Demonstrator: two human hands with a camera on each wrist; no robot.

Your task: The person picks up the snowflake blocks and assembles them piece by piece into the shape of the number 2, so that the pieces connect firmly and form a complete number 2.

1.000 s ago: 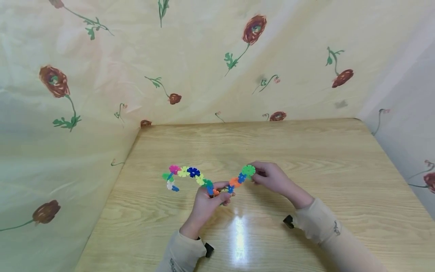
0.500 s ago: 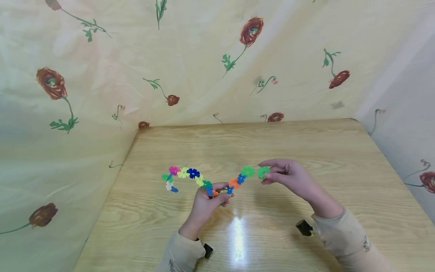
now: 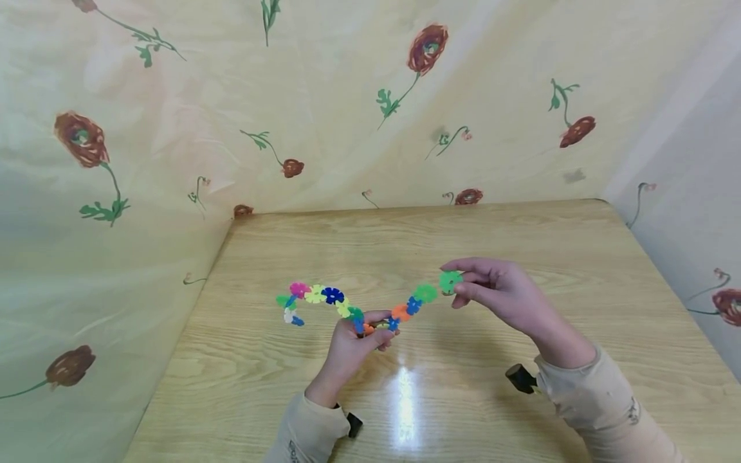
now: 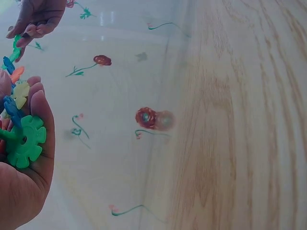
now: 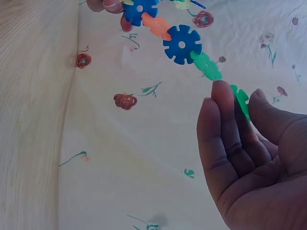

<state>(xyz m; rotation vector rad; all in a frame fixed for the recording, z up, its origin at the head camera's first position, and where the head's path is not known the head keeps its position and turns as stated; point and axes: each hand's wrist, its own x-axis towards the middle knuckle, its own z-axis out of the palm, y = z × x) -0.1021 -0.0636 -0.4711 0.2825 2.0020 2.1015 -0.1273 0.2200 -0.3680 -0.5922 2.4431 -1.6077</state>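
Observation:
My left hand (image 3: 353, 344) grips the middle of a chain of notched snowflake discs (image 3: 332, 295), pink, yellow, blue, green, orange and white. The chain's left part curls down at its tip. On the right it climbs past an orange disc (image 3: 401, 313) and a blue disc (image 5: 182, 44) to a bright green end disc (image 3: 426, 293). Between thumb and fingers, my right hand (image 3: 500, 289) pinches a loose green disc (image 3: 450, 281), a small gap from that end disc. In the left wrist view a larger-looking green disc (image 4: 28, 141) lies against the left palm.
A wood-grain table (image 3: 278, 399) lies beneath both hands. Flower-print cloth (image 3: 336, 96) hangs behind it and at both sides. Black camera mounts (image 3: 521, 378) sit at both cuffs.
The right hand was at the chain's green end; it has drawn away to the right and slightly up, and the loose green disc shows in its fingers. The left hand stays in place.

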